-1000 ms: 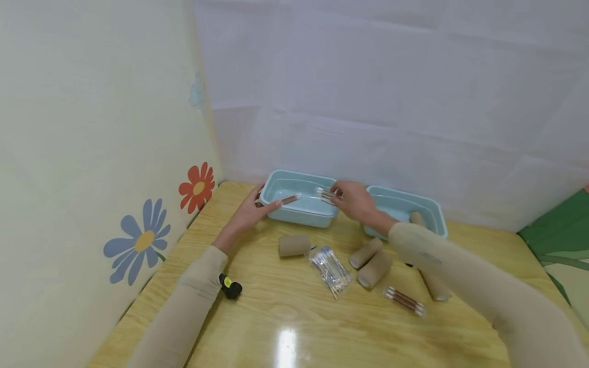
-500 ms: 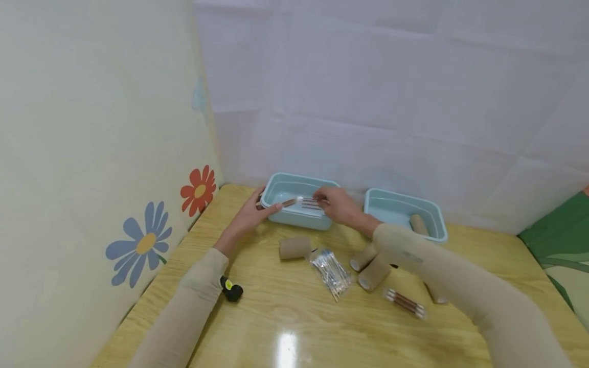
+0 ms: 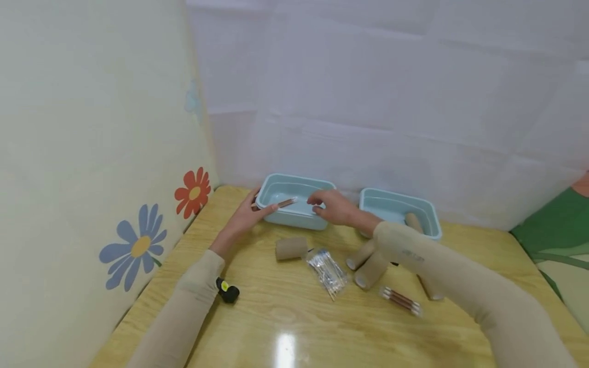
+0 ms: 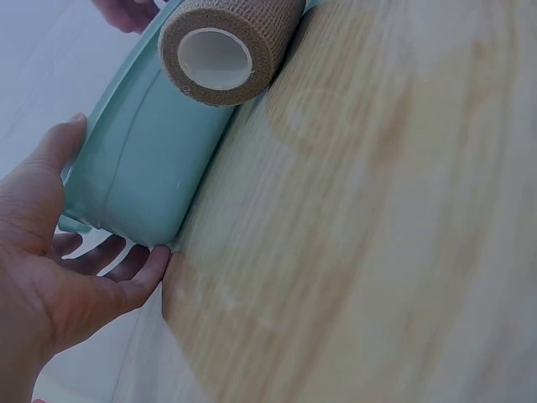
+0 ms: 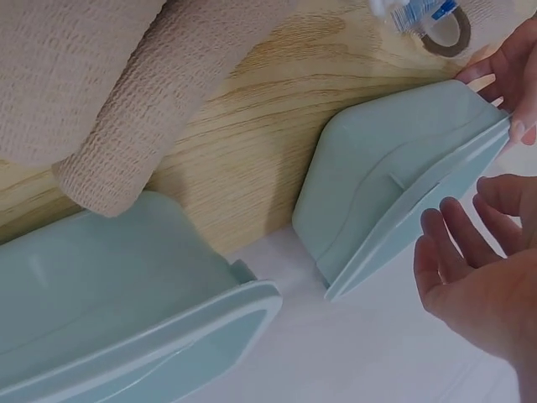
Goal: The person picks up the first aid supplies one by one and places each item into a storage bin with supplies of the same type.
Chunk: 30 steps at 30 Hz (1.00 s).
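Observation:
My left hand [image 3: 245, 215] grips the left end of a light-blue plastic bin [image 3: 294, 219], thumb at its rim and fingers along the end wall. Inside, near that thumb, lie brown-stick cotton swabs [image 3: 287, 202] with white tips. Over the bin's right end hovers my right hand [image 3: 339, 207]; in the right wrist view its loosely bent fingers [image 5: 457, 235] hold nothing. That hand covers part of the bin's inside in the head view. A tan bandage roll [image 4: 252, 42] on a white core lies in front of the bin.
A second blue bin [image 3: 391, 200] with a tan roll [image 3: 413, 222] inside stands to the right. In front lie a clear pack of cotton swabs [image 3: 327, 271], two tan rolls [image 3: 370, 272], another roll [image 3: 430, 287] partly under the right sleeve, and a packet of brown-stick swabs [image 3: 400, 300].
My right hand has moved left and down over the left bin, and the brown-stick swabs it held are out of its fingers. My left hand keeps its grip on the bin.

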### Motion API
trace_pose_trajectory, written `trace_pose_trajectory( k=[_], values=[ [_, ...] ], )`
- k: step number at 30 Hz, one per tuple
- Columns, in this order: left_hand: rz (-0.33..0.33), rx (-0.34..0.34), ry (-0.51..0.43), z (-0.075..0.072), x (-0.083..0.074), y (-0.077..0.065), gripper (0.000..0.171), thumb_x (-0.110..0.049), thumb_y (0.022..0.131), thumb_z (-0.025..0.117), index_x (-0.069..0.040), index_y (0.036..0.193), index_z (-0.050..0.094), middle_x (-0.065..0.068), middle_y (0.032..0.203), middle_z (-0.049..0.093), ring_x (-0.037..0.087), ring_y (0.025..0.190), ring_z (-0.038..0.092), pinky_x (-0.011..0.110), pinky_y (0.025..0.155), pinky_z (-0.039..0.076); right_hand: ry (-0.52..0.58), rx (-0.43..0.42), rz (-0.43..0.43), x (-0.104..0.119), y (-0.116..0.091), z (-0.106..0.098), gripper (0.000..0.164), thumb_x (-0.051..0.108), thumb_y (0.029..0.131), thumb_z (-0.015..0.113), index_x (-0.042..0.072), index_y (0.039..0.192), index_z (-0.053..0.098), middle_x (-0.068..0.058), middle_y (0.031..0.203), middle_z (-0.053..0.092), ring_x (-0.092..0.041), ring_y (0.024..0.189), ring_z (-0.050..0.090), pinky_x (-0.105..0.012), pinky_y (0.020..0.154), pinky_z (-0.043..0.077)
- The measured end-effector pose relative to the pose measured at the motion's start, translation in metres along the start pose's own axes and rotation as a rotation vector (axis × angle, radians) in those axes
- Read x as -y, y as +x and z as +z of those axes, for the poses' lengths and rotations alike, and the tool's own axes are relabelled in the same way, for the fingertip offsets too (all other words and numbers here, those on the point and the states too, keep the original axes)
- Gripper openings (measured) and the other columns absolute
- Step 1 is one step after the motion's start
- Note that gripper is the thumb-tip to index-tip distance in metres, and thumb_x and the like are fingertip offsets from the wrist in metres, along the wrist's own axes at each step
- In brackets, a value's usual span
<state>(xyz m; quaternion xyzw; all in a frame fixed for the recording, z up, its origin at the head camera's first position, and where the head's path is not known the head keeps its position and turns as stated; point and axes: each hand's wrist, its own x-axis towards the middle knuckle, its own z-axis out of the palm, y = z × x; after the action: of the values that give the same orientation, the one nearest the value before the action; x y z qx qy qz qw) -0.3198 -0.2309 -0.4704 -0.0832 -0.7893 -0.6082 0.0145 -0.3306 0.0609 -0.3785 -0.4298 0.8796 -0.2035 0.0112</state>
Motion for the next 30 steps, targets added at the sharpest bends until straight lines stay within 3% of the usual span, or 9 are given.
trace_pose_trajectory(
  k=[3,9,15,19,25,30],
  values=[
    [-0.003,-0.006,0.017,-0.005,-0.002,-0.002,0.093,-0.045,0.094,0.073,-0.018,0.164,0.018,0.018,0.16,0.029,0.038,0.14,0.037,0.052,0.105,0.04,-0.011,-0.004,-0.022,0.001,0.002,-0.001,0.026,0.006,0.1,0.063,-0.003,0.125,0.067,-0.018,0.122,0.067,-0.03,0.112,0.063,-0.041,0.096,0.049],
    [-0.039,0.019,0.015,-0.01,-0.026,-0.014,0.089,-0.031,0.099,0.07,-0.009,0.164,0.013,0.022,0.163,0.022,0.042,0.142,0.033,0.054,0.108,0.037,-0.022,-0.002,-0.018,0.007,0.003,-0.006,0.027,0.008,0.1,0.066,-0.002,0.125,0.068,-0.015,0.12,0.068,-0.028,0.109,0.063,-0.039,0.094,0.05],
    [-0.011,0.016,0.011,-0.013,-0.004,-0.002,0.087,-0.034,0.1,0.069,-0.016,0.165,0.014,0.02,0.16,0.029,0.04,0.132,0.042,0.052,0.1,0.041,-0.076,-0.028,-0.053,0.015,-0.009,-0.011,0.026,0.014,0.1,0.068,-0.001,0.121,0.068,-0.017,0.117,0.069,-0.029,0.101,0.066,-0.036,0.088,0.052],
    [0.023,0.01,0.031,-0.013,0.001,0.002,0.084,-0.036,0.1,0.068,-0.018,0.164,0.017,0.019,0.156,0.036,0.036,0.124,0.048,0.047,0.093,0.044,-0.097,-0.037,-0.038,0.016,-0.019,-0.012,0.027,0.017,0.1,0.069,0.0,0.121,0.069,-0.014,0.116,0.069,-0.027,0.099,0.066,-0.035,0.085,0.053],
    [0.027,0.019,0.035,-0.014,-0.002,0.0,0.088,-0.041,0.098,0.069,-0.016,0.164,0.017,0.02,0.157,0.035,0.035,0.129,0.045,0.047,0.096,0.043,-0.118,-0.064,-0.055,0.017,-0.035,-0.01,0.026,0.02,0.1,0.069,0.0,0.117,0.071,-0.011,0.111,0.071,-0.023,0.094,0.067,-0.034,0.081,0.054],
    [-0.011,0.017,0.014,-0.018,-0.017,-0.006,0.09,-0.036,0.099,0.07,-0.012,0.164,0.014,0.022,0.161,0.026,0.041,0.135,0.04,0.055,0.103,0.04,-0.153,-0.077,-0.065,0.022,-0.049,-0.007,0.026,0.022,0.1,0.07,0.003,0.117,0.072,-0.008,0.111,0.072,-0.024,0.093,0.068,-0.036,0.08,0.055]
  ],
)
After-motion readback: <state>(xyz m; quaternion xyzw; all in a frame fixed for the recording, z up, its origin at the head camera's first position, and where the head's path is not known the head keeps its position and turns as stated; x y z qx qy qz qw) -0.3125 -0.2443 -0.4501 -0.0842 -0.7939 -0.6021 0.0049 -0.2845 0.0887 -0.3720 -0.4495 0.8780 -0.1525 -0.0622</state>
